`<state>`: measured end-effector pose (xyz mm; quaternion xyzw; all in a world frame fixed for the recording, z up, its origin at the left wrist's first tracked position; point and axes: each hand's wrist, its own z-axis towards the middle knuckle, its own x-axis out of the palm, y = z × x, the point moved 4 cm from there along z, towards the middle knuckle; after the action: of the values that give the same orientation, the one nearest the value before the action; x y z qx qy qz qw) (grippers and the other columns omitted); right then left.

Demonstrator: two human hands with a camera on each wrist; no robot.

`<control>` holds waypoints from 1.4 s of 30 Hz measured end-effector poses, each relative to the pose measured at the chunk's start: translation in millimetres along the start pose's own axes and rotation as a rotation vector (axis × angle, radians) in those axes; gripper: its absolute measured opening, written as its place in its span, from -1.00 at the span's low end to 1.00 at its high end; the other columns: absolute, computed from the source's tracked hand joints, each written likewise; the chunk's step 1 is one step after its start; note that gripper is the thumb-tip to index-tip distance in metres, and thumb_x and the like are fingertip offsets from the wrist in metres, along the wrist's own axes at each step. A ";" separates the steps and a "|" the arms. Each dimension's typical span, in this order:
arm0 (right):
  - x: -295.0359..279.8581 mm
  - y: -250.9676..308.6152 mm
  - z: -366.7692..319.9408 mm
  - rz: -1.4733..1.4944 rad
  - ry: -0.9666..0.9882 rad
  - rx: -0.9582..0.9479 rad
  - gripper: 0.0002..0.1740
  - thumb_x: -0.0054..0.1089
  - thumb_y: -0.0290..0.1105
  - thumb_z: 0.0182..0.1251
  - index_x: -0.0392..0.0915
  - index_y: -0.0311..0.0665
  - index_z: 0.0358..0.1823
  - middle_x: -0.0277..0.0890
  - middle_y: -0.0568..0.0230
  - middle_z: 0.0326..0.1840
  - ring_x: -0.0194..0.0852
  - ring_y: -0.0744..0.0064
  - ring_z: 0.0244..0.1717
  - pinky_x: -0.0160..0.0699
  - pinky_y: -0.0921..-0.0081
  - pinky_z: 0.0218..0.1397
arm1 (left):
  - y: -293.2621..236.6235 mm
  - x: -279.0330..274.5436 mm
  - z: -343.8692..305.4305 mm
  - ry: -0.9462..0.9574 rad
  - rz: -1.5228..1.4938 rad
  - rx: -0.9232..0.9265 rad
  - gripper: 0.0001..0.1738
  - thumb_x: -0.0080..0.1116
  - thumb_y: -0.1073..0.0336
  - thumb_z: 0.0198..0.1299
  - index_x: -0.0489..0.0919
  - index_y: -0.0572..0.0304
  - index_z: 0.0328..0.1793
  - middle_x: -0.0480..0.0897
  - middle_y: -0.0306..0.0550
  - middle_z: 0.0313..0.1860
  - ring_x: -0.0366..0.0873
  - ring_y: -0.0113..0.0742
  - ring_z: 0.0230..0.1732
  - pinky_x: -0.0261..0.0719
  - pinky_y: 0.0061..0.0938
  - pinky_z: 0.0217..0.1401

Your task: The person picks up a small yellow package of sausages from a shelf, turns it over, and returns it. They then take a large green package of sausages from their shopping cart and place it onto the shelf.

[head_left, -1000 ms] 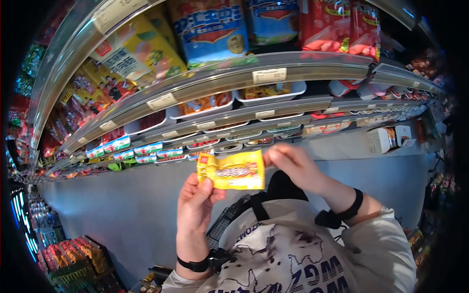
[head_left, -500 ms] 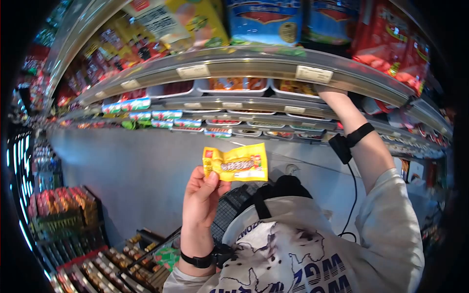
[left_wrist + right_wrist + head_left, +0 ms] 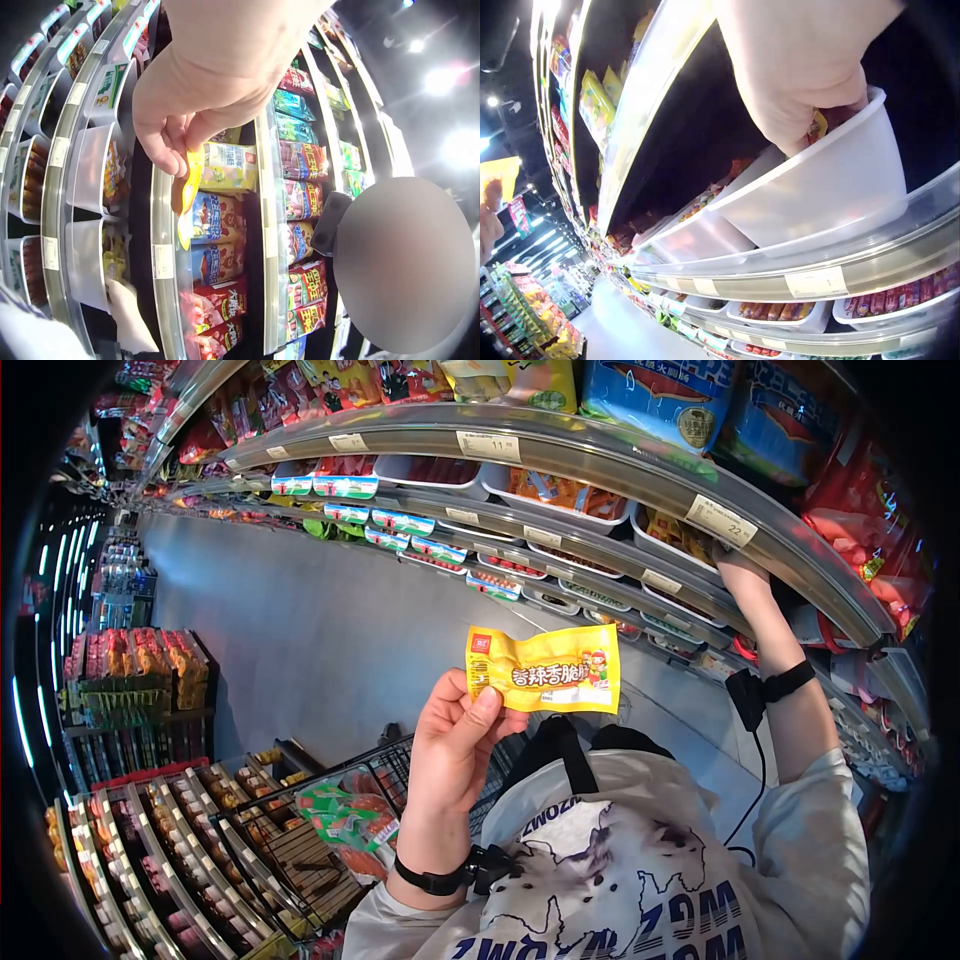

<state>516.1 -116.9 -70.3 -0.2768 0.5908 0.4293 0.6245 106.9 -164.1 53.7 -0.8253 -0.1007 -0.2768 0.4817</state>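
My left hand (image 3: 452, 735) pinches a small yellow snack packet (image 3: 562, 670) by its left end, thumb in front. Chinese lettering and cartoon figures show on the packet's face. In the left wrist view the same packet (image 3: 190, 187) is seen nearly edge-on. My right hand (image 3: 802, 75) reaches under a shelf edge and down into a white plastic bin (image 3: 817, 187). Yellow packets (image 3: 114, 259) lie in that bin. A bit of yellow wrapper shows beside the right fingers; the fingertips are hidden inside the bin, and I cannot tell whether they grip a packet.
A shelf edge with price tags (image 3: 722, 520) runs just above the right hand. Beside the bin stands another with orange packets (image 3: 565, 495). Large blue bags (image 3: 655, 405) line the shelf above. Below left is a shopping cart (image 3: 375, 770) holding a green-and-red bag (image 3: 350, 815).
My right hand has left the packet's right side and gone up and right into the white bin. The left hand keeps the packet. The head view has swung, showing more of the cart.
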 end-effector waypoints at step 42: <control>-128.6 41.4 -152.6 1.579 1.068 -0.170 -0.44 0.00 -0.31 0.38 0.20 -0.38 0.35 0.40 0.34 0.14 0.27 0.67 0.12 0.33 0.55 0.15 | 52.6 59.9 17.8 0.035 -0.107 -0.135 -0.63 -0.07 0.26 0.26 0.39 0.27 0.14 0.52 0.18 0.10 0.51 0.05 0.15 0.59 -0.12 0.10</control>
<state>412.6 -254.2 39.2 -0.0022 0.7809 0.5849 -0.2193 185.5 -182.1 41.2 -0.8444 -0.1172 -0.3225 0.4114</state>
